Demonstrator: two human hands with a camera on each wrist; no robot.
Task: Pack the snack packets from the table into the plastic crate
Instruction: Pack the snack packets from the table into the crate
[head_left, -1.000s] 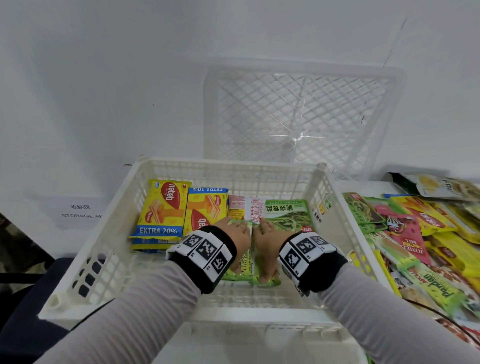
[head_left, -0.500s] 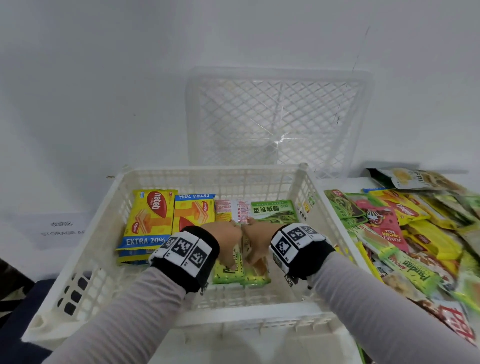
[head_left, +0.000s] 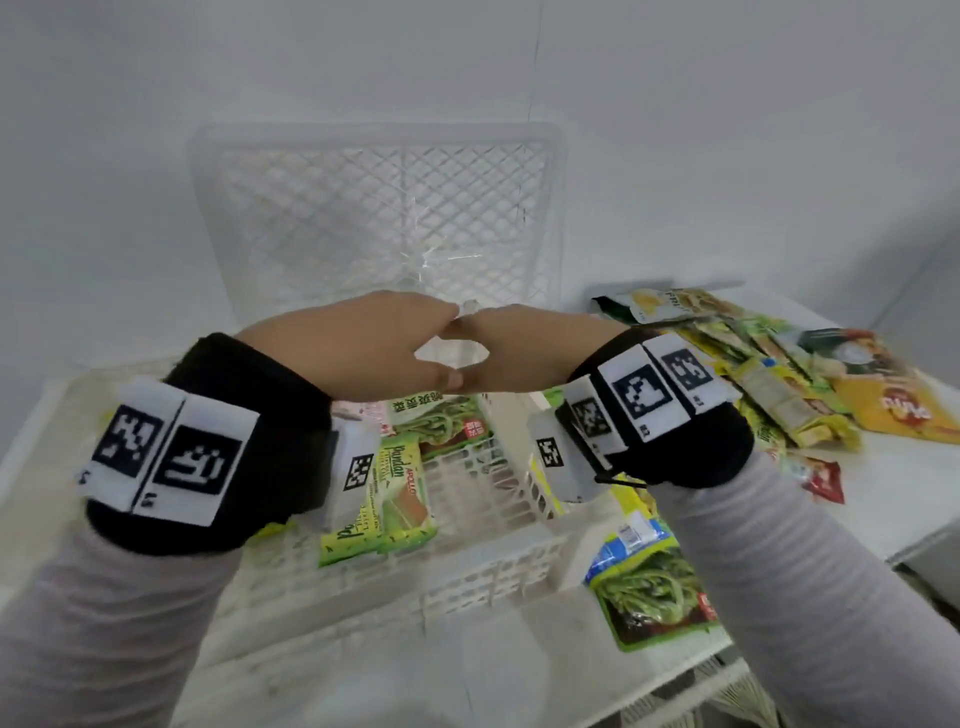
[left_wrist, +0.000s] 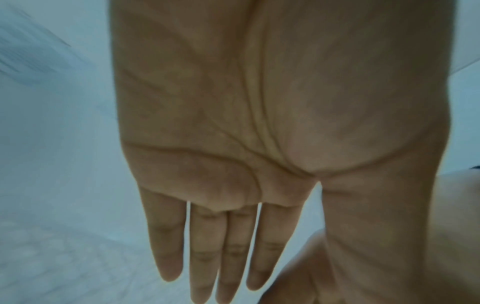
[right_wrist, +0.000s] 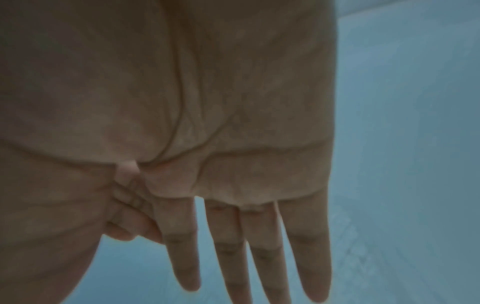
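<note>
The white plastic crate (head_left: 483, 566) stands in front of me. Inside it lie green Pandan packets (head_left: 384, 504) and a green noodle packet (head_left: 441, 423). My left hand (head_left: 363, 343) and right hand (head_left: 524, 345) are raised above the crate, flat and empty, thumbs and forefingers touching. Both wrist views show straight fingers (left_wrist: 202, 253) (right_wrist: 259, 251) holding nothing. More snack packets (head_left: 769, 379) lie in a heap on the table to the right. A green noodle packet (head_left: 649, 587) lies beside the crate's right wall.
A second white lattice crate (head_left: 374, 218) stands on edge against the wall behind. The white table's right edge (head_left: 924, 540) drops off near my right arm. A small red sachet (head_left: 823, 480) lies by the heap.
Both hands have let go of the green packets and risen out of the crate, now held flat above it. The view has swung right and nearer.
</note>
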